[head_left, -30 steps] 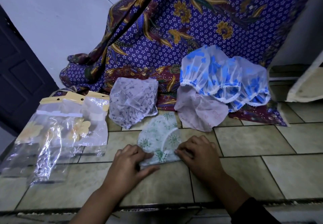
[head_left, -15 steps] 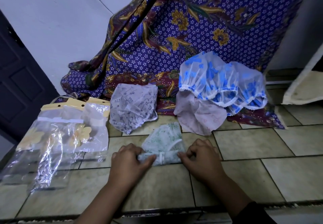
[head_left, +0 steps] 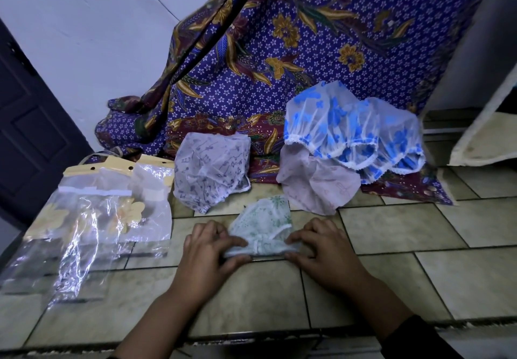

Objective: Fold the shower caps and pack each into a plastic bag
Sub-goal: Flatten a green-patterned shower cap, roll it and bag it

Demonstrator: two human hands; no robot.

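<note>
Our left hand (head_left: 212, 249) and right hand (head_left: 321, 249) pinch opposite ends of green shower cap (head_left: 261, 232), half-folded on tiled counter (head_left: 419, 232) | plastic bags (head_left: 106, 213) left, untouched | risk: slick film springs open if we loosen either pinch

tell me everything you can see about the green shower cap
The green shower cap is thin, see-through white plastic with small green flowers and a white gathered edge. It lies partly folded on the tiled counter, its near edge doubled over. The left hand and right hand press its two ends down.
</note>
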